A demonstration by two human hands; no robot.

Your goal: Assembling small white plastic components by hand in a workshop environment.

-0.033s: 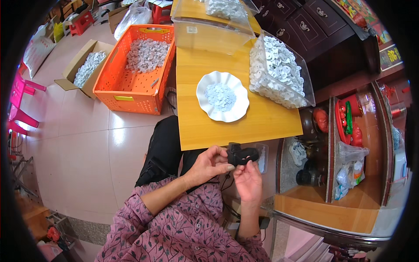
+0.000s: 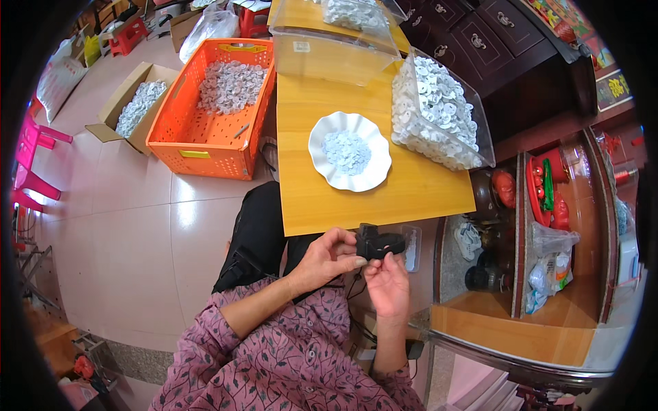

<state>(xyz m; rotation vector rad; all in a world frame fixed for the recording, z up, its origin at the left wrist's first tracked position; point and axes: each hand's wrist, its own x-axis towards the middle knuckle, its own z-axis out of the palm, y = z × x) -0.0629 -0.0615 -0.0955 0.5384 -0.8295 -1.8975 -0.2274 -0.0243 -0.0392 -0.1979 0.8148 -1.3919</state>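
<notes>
Yellow surface (image 2: 425, 188) with scalloped dish (image 2: 353, 182) clear of its edges, black looped object (image 2: 369, 241) in left grip (image 2: 321, 264) and right grip (image 2: 389, 288).

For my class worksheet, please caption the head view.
Left hand and right hand hold a black object by a table bearing a plate.

Differs from the earlier view in a slight leftward shift of the right hand (image 2: 388, 286) and a small turn of the black looped piece (image 2: 369, 241), now with a narrower-looking opening.
</notes>
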